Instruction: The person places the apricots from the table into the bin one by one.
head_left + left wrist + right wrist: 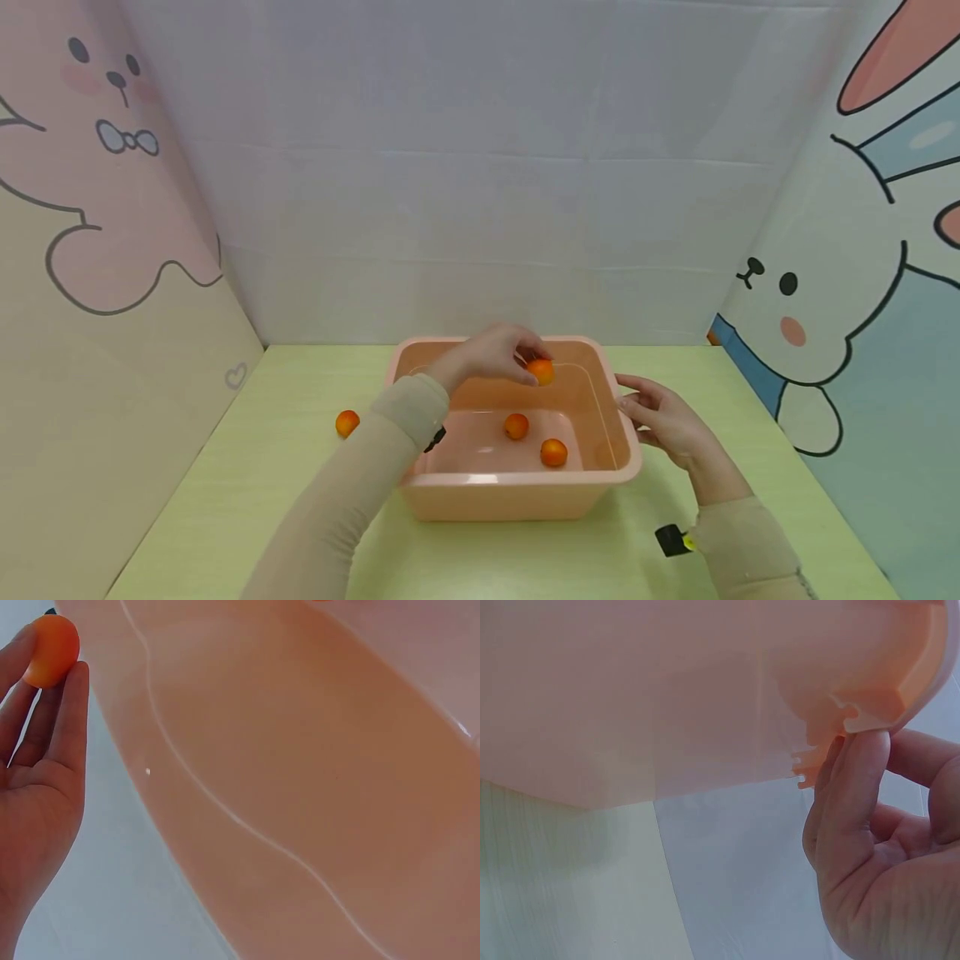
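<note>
My left hand (501,354) pinches a small round orange fruit (541,372) between thumb and fingertips, above the far right part of a pink plastic basin (495,498). In the left wrist view the held fruit (55,651) shows a dark stem end at its top. Two similar fruits lie apart on the basin floor, one near the middle (516,427) and one closer to the front right (553,452). My right hand (667,421) grips the basin's right rim; its fingers (853,799) reach beneath the edge in the right wrist view.
Another orange fruit (347,422) sits on the pale green table (225,508) left of the basin, partly behind my left sleeve. A white sheet (480,183) hangs behind, and cartoon-printed panels stand on both sides. A small black item (671,540) shows at my right cuff.
</note>
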A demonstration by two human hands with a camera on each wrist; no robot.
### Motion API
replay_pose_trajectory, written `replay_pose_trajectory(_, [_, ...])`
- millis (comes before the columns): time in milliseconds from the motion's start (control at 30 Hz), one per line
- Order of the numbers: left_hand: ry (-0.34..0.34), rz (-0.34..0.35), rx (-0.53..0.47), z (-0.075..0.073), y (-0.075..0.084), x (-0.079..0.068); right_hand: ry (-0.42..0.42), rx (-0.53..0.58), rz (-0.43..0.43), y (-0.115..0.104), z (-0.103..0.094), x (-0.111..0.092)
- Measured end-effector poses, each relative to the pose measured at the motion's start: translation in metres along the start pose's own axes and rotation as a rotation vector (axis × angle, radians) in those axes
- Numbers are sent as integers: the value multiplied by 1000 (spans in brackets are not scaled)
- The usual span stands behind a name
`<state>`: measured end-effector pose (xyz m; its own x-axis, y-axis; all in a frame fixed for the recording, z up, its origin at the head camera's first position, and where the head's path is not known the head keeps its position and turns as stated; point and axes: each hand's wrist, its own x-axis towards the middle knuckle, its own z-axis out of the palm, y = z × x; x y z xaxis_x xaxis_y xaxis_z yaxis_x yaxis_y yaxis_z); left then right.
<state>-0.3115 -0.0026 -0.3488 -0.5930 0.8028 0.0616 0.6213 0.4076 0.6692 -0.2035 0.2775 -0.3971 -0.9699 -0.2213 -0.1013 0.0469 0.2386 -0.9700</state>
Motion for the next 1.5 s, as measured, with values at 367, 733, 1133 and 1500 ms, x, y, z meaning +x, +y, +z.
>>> replay_pose_trajectory(367, [-1, -108, -28, 17, -5, 10, 24, -17, 12, 2, -1, 2])
replay_pose_trajectory(733, [-27, -157, 25, 28, -9, 15, 21, -13, 5, 3, 0, 1])
replay_pose_trajectory(1133, [19, -105, -77, 17, -3, 10, -25, 27, -64, 7, -2, 0])
replay_pose_trajectory(1500, [90, -20, -188, -18, 22, -4, -6, 9, -36, 5, -1, -1])
